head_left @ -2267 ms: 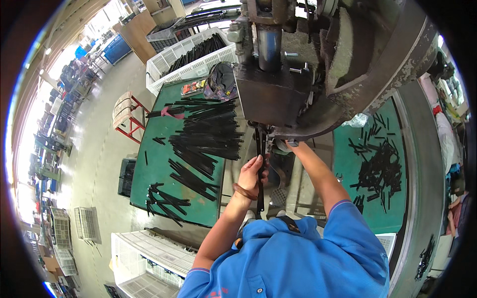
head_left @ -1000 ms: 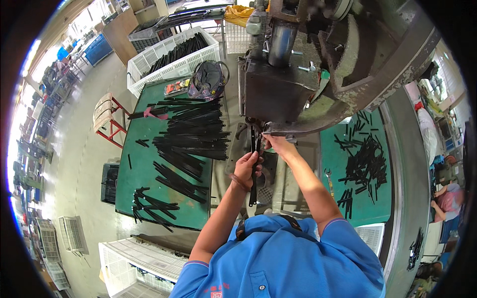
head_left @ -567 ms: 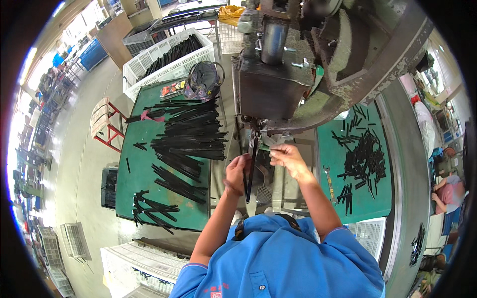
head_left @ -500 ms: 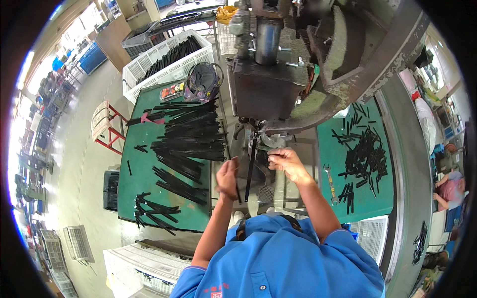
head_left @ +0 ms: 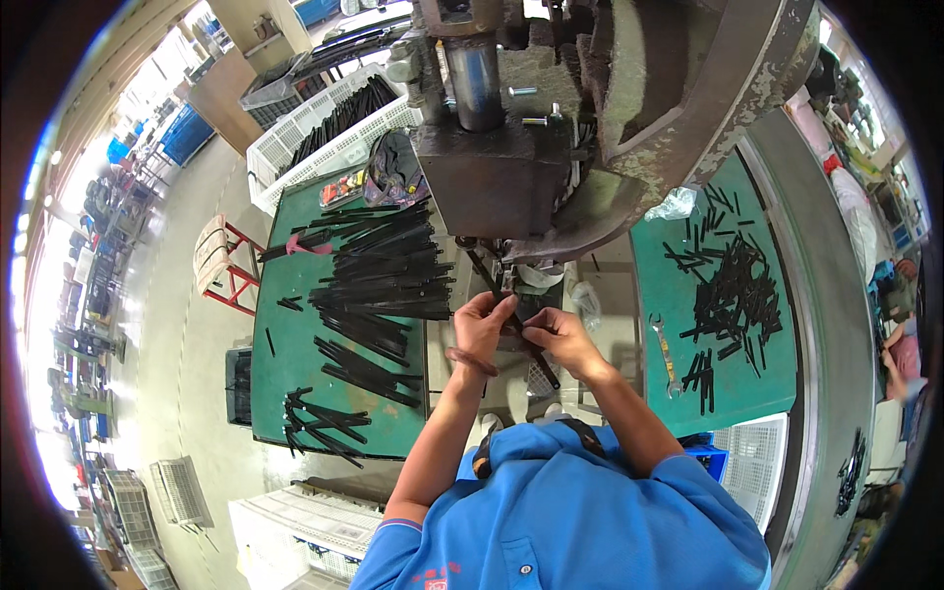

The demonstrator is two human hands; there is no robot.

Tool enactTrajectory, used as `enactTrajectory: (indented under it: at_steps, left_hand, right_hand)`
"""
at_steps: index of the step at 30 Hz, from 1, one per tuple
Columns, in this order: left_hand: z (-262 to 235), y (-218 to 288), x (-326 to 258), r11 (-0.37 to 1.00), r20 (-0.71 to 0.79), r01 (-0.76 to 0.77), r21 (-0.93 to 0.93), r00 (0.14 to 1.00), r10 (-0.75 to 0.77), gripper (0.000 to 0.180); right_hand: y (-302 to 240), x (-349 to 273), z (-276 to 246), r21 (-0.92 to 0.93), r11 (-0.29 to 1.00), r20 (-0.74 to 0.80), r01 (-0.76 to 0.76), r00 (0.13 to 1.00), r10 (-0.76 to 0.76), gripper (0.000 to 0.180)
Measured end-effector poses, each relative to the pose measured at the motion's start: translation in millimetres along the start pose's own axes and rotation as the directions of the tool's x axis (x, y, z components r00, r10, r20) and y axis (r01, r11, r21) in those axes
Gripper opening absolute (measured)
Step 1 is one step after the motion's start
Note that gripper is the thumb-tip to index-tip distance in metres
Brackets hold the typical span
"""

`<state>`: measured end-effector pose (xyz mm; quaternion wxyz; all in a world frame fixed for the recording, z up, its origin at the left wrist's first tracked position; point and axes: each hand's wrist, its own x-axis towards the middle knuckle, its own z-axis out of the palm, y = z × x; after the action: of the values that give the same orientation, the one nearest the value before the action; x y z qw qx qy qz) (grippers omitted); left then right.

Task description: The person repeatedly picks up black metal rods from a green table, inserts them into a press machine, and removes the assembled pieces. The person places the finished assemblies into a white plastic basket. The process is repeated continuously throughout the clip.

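Note:
A long, thin black strip (head_left: 545,370) slants from under the machine's press head (head_left: 492,182) down toward my body. My left hand (head_left: 479,331) is closed, thumb and fingers pinching around the strip just below the press. Close beside it, my right hand (head_left: 564,341) is closed on the same strip a little lower down. The fingers hide the strip's middle part, and its top end goes into the shadow under the press head. Whether a second strip lies within the left hand cannot be made out.
On the left green table (head_left: 285,369) lie rows of long black strips (head_left: 383,275). Short black pieces (head_left: 733,305) and a wrench (head_left: 666,356) rest on the right green table (head_left: 644,265). A white crate (head_left: 265,177) of strips and a dark bag (head_left: 395,169) are at the far left.
My hands have come together on the strip, the left moving right. The strip, upright before, now slants with its lower end to the right. The view has shifted slightly.

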<state>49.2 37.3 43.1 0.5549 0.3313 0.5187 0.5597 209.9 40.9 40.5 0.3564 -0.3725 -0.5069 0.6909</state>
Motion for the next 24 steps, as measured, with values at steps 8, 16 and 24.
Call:
enactTrajectory:
  at_steps: [8, 16, 24]
  left_hand:
    - [9, -2, 16, 1.0, 0.074, 0.028, -0.01, 0.997, -0.027, 0.017]
    - [11, -10, 13, 0.998, 0.118, 0.023, 0.063, 0.993, -0.031, 0.015]
    - [-21, 23, -12, 0.606, -0.1, -0.247, 0.756, 0.871, 0.481, 0.02]
  right_hand:
    - [13, 4, 1, 0.058, 0.996, -0.139, 0.069, 0.988, -0.06, 0.007]
    - [17, -10, 9, -0.328, 0.934, -0.188, 0.143, 0.959, -0.213, 0.008]
    - [28, -9, 30, -0.239, 0.967, -0.281, 0.091, 0.947, -0.158, 0.007]
